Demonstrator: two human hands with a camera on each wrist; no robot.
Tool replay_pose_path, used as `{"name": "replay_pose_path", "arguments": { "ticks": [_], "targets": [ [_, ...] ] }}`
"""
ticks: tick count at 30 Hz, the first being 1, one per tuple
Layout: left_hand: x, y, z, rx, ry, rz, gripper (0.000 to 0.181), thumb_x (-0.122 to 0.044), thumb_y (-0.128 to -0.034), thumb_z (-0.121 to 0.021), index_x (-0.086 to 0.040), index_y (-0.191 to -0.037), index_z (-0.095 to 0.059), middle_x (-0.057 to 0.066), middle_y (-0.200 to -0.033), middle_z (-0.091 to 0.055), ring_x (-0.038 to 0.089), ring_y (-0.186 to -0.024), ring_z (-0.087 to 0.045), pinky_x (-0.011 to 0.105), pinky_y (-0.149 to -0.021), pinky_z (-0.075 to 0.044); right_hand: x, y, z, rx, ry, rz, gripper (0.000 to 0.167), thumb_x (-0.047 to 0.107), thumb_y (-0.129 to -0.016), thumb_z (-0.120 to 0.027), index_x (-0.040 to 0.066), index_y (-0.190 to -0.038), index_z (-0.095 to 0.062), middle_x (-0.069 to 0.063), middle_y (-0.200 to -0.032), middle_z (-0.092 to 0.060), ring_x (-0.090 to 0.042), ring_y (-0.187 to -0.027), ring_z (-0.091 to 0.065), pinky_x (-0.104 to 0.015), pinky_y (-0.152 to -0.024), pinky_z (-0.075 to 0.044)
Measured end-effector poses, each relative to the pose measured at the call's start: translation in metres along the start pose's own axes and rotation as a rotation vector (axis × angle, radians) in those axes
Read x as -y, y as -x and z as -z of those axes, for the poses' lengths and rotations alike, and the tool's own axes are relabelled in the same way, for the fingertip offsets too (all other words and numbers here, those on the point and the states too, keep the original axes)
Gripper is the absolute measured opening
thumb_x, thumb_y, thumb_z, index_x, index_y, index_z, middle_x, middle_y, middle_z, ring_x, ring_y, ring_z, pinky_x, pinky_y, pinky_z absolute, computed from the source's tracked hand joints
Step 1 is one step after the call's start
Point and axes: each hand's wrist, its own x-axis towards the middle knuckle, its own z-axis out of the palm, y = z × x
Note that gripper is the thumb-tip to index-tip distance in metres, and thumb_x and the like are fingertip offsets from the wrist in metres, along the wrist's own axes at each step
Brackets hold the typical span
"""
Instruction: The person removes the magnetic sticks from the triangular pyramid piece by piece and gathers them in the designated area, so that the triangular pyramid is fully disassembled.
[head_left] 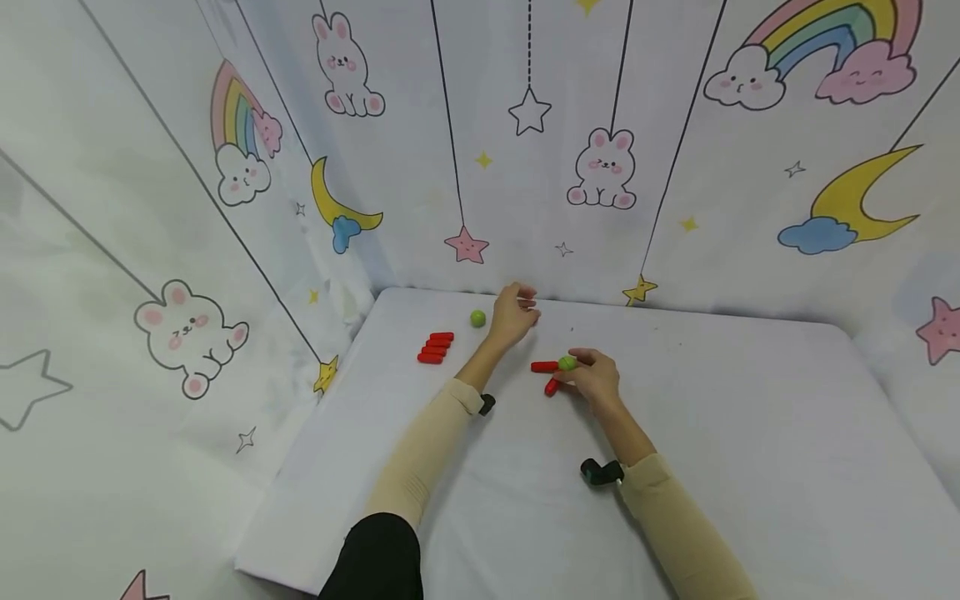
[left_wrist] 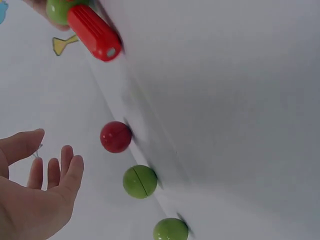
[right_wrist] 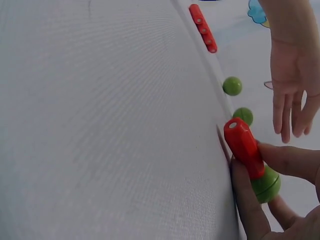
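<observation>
Over the far part of the white table, my left hand (head_left: 513, 312) is raised with its thumb apart from loosely bent fingers and nothing between them. My right hand (head_left: 597, 379) holds a green ball (head_left: 567, 363) together with a red ridged stick (right_wrist: 242, 142). In the right wrist view, thumb and a finger pinch that stick, and the ball sits against its far end. From the head, two red pieces show by this ball, one pointing left and one toward me; how both join is hidden.
Several red sticks (head_left: 434, 348) lie in a row at the table's left, with a green ball (head_left: 477, 318) just beyond. The left wrist view also shows a red ball (left_wrist: 116, 137) and another green ball (left_wrist: 140, 181). Patterned white cloth walls rise behind the table and at left.
</observation>
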Motion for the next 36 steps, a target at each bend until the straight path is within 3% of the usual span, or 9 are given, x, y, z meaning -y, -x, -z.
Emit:
{"name": "replay_pose_path", "arguments": {
  "ticks": [8, 13, 20, 26, 30, 36],
  "targets": [
    [0.002, 0.025, 0.009, -0.02, 0.14, 0.077, 0.034, 0.001, -0.0931, -0.075, -0.001, -0.126, -0.064, 0.02, -0.127, -0.064, 0.035, -0.115, -0.069, 0.033, -0.089, -0.061, -0.001, -0.004, 0.002, -0.017, 0.018, 0.008, 0.052, 0.005, -0.09, -0.077, 0.003, -0.14, -0.062, -0.018, -0.145, -0.054, -0.032, -0.126, -0.053, -0.04, -0.101, -0.057],
    [0.005, 0.037, 0.019, 0.0, 0.141, 0.14, 0.035, -0.006, -0.0958, -0.075, -0.004, -0.128, -0.063, 0.017, -0.13, -0.063, 0.027, -0.114, -0.068, 0.036, -0.092, -0.06, 0.001, -0.006, 0.004, -0.022, 0.041, 0.017, 0.052, 0.008, -0.091, -0.077, 0.004, -0.14, -0.062, -0.018, -0.143, -0.055, -0.031, -0.124, -0.053, -0.041, -0.103, -0.056],
    [0.006, 0.05, 0.028, 0.043, 0.138, 0.218, 0.038, -0.009, -0.0937, -0.076, -0.006, -0.129, -0.064, 0.012, -0.129, -0.065, 0.028, -0.115, -0.067, 0.039, -0.096, -0.058, 0.004, -0.004, 0.004, -0.023, 0.067, 0.017, 0.052, 0.006, -0.09, -0.076, 0.004, -0.14, -0.062, -0.019, -0.144, -0.055, -0.034, -0.126, -0.052, -0.045, -0.108, -0.052],
    [0.014, 0.059, 0.029, 0.128, 0.107, 0.297, 0.044, -0.016, -0.0921, -0.08, -0.007, -0.132, -0.063, 0.01, -0.129, -0.066, 0.023, -0.109, -0.067, 0.033, -0.091, -0.059, 0.003, -0.005, 0.003, 0.019, 0.036, 0.038, 0.054, 0.006, -0.091, -0.075, 0.005, -0.143, -0.06, -0.018, -0.149, -0.054, -0.033, -0.132, -0.049, -0.045, -0.111, -0.049],
    [0.016, 0.063, 0.03, 0.201, 0.15, 0.335, 0.051, -0.019, -0.0916, -0.083, -0.006, -0.136, -0.06, 0.015, -0.133, -0.064, 0.023, -0.106, -0.068, 0.032, -0.09, -0.061, 0.003, -0.005, 0.003, 0.06, -0.018, 0.035, 0.056, 0.004, -0.092, -0.075, 0.006, -0.145, -0.058, -0.017, -0.15, -0.053, -0.033, -0.134, -0.049, -0.046, -0.113, -0.048],
    [0.018, 0.068, 0.028, 0.236, 0.176, 0.346, 0.051, -0.015, -0.0905, -0.083, -0.008, -0.136, -0.06, 0.013, -0.131, -0.067, 0.021, -0.106, -0.069, 0.032, -0.091, -0.06, 0.002, -0.006, 0.0, 0.12, -0.047, 0.013, 0.058, 0.007, -0.093, -0.076, 0.008, -0.148, -0.056, -0.016, -0.152, -0.053, -0.033, -0.133, -0.052, -0.045, -0.114, -0.047]
  ]
}}
